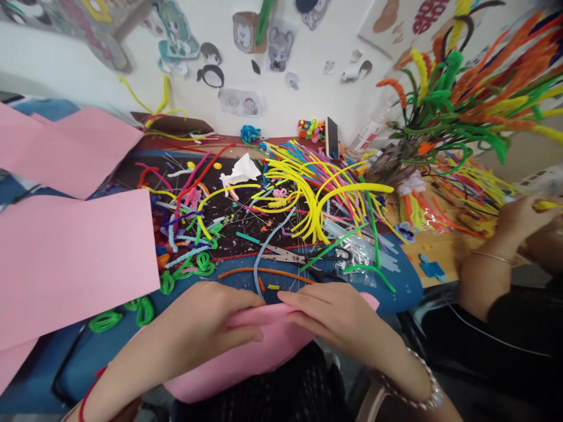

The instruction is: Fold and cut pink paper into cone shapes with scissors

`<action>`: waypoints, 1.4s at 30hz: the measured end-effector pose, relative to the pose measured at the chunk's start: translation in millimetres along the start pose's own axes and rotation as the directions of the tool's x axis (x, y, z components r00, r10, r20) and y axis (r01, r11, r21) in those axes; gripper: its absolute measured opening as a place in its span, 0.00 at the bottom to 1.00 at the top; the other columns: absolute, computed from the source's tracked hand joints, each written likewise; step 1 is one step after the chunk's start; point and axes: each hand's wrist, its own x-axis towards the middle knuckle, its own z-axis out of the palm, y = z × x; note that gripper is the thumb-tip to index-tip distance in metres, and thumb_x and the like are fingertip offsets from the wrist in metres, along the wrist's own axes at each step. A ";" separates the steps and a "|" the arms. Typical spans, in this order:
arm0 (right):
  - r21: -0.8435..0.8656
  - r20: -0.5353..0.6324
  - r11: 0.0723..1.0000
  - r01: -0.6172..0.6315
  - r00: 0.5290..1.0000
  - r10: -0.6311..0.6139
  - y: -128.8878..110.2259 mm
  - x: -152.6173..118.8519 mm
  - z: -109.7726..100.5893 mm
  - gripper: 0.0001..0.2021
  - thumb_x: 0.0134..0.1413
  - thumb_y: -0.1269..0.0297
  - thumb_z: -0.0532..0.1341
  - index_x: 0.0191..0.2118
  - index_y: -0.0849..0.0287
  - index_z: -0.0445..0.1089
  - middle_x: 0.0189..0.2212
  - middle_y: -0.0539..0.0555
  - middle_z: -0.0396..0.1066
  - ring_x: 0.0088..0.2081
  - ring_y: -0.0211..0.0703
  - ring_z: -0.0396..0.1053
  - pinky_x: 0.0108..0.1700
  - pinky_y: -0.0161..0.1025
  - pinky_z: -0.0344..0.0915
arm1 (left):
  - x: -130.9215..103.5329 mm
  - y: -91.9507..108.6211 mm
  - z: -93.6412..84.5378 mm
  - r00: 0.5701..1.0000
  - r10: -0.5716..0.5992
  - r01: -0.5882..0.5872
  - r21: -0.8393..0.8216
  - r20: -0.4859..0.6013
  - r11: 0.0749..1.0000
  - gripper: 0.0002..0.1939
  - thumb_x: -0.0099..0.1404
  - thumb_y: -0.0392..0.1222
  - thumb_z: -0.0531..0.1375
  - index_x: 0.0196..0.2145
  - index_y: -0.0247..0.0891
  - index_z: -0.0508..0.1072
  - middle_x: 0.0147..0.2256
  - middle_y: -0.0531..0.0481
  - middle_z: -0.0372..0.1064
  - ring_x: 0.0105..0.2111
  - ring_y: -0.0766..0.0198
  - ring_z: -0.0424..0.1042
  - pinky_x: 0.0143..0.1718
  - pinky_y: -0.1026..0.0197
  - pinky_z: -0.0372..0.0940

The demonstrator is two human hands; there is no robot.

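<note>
A sheet of pink paper (pixel 259 354), curved over on itself, lies across my lap at the table's front edge. My left hand (pixel 215 319) grips its upper edge, thumb on the near side and fingers over the far side. Close by on the right, my right hand (pixel 332 310) holds the same edge with its fingers laid along the paper. Just beyond the hands are a light blue pipe cleaner (pixel 259 266), an orange pipe cleaner (pixel 264 271) and dark-handled scissors (pixel 285 256).
More pink sheets (pixel 74 264) cover the left side. Yellow pipe cleaners (pixel 314 205) and green coils (pixel 204 264) crowd the table. A bunch of pipe-cleaner stems (pixel 453 105) stands back right, near a phone (pixel 332 138). Another person's hand (pixel 512 220) works at far right.
</note>
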 end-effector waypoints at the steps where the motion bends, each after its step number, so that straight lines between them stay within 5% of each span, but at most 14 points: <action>1: 0.006 0.019 1.000 -0.007 1.000 0.007 2.5 -0.6 -0.8 0.17 0.71 0.60 0.48 0.49 0.62 0.72 0.35 0.53 0.79 0.34 0.42 0.77 0.32 0.38 0.72 | 0.1 -1.7 -2.7 0.998 -0.021 0.020 0.009 0.059 1.000 0.04 0.63 0.44 0.61 0.36 0.45 0.75 0.29 0.60 0.74 0.25 0.69 0.68 0.26 0.67 0.56; 7: 0.114 0.139 0.990 -0.077 0.988 0.061 15.9 -3.1 -4.8 0.16 0.69 0.58 0.51 0.50 0.58 0.73 0.43 0.52 0.80 0.40 0.41 0.79 0.39 0.35 0.72 | 2.3 -12.4 -15.6 0.986 -0.015 0.011 0.022 0.165 1.000 0.12 0.69 0.49 0.54 0.34 0.42 0.72 0.24 0.59 0.67 0.22 0.70 0.61 0.23 0.67 0.52; 11: 0.156 0.288 0.966 -0.204 0.945 0.153 29.7 7.1 -1.3 0.13 0.68 0.61 0.55 0.49 0.54 0.75 0.44 0.50 0.79 0.41 0.43 0.79 0.42 0.35 0.71 | 14.5 -28.9 -21.3 0.985 0.024 -0.024 -0.004 0.170 1.000 0.16 0.71 0.50 0.50 0.35 0.41 0.74 0.27 0.56 0.71 0.24 0.69 0.67 0.26 0.68 0.58; 14: 0.141 0.370 0.933 -0.331 0.892 0.260 43.4 17.5 5.5 0.13 0.67 0.63 0.55 0.46 0.54 0.77 0.42 0.51 0.80 0.40 0.46 0.79 0.41 0.36 0.70 | 24.3 -39.2 -10.6 0.986 -0.010 0.037 0.156 -0.169 0.987 0.16 0.70 0.48 0.53 0.49 0.39 0.72 0.42 0.47 0.75 0.40 0.58 0.74 0.42 0.59 0.67; 16: 0.142 0.385 0.907 -0.396 0.866 0.318 51.6 21.4 10.6 0.12 0.67 0.63 0.55 0.45 0.55 0.77 0.42 0.52 0.80 0.41 0.46 0.78 0.41 0.37 0.70 | 27.5 -39.0 7.4 0.907 0.062 0.080 0.316 -0.417 0.946 0.19 0.69 0.44 0.55 0.54 0.33 0.69 0.51 0.37 0.70 0.50 0.49 0.70 0.52 0.48 0.65; 18: 0.141 0.354 0.896 -0.421 0.867 0.351 57.5 22.1 15.4 0.13 0.67 0.61 0.55 0.45 0.55 0.77 0.42 0.53 0.80 0.41 0.46 0.78 0.41 0.38 0.69 | 28.2 -33.5 30.7 0.853 0.187 0.042 0.423 -0.487 0.905 0.20 0.69 0.41 0.55 0.55 0.28 0.68 0.55 0.32 0.66 0.56 0.45 0.66 0.56 0.43 0.62; 23: 0.050 0.222 0.916 -0.399 0.898 0.379 61.5 14.6 22.6 0.14 0.67 0.59 0.54 0.48 0.58 0.75 0.41 0.56 0.78 0.42 0.47 0.76 0.45 0.43 0.71 | 32.7 -27.4 70.9 0.887 0.308 -0.051 0.590 -0.344 0.805 0.30 0.69 0.47 0.57 0.65 0.35 0.57 0.67 0.30 0.47 0.67 0.37 0.46 0.61 0.34 0.53; 28: -0.086 0.092 0.985 -0.148 0.983 0.156 60.4 1.7 25.1 0.20 0.65 0.60 0.57 0.59 0.62 0.65 0.55 0.62 0.69 0.55 0.51 0.66 0.57 0.52 0.66 | 48.5 -45.4 65.6 0.904 0.289 -0.060 0.577 -0.314 0.815 0.31 0.71 0.52 0.51 0.67 0.38 0.52 0.68 0.33 0.44 0.68 0.43 0.41 0.64 0.36 0.48; 31: -0.137 0.120 0.990 -0.018 0.992 0.035 64.9 -3.0 29.2 0.22 0.64 0.59 0.58 0.61 0.62 0.64 0.59 0.63 0.65 0.58 0.52 0.63 0.59 0.54 0.63 | 52.7 -45.9 63.5 0.901 0.276 -0.048 0.556 -0.335 0.830 0.31 0.71 0.52 0.51 0.67 0.36 0.53 0.69 0.34 0.42 0.69 0.44 0.39 0.65 0.37 0.47; 36: -0.223 0.142 0.974 -0.032 0.988 0.065 77.7 -2.0 36.0 0.21 0.64 0.56 0.58 0.59 0.59 0.67 0.61 0.61 0.64 0.57 0.55 0.63 0.57 0.56 0.64 | 42.1 -32.6 76.4 0.874 0.278 -0.008 0.561 -0.398 0.828 0.34 0.70 0.53 0.53 0.68 0.36 0.49 0.69 0.33 0.39 0.69 0.43 0.38 0.65 0.39 0.48; 42: -0.161 0.205 0.987 0.024 0.979 0.010 62.6 3.7 35.2 0.25 0.64 0.56 0.57 0.63 0.62 0.61 0.64 0.60 0.60 0.63 0.56 0.57 0.60 0.58 0.61 | 29.2 -47.5 78.0 0.910 0.240 -0.021 0.543 -0.337 0.840 0.39 0.69 0.59 0.52 0.68 0.34 0.49 0.68 0.32 0.42 0.68 0.43 0.41 0.65 0.39 0.47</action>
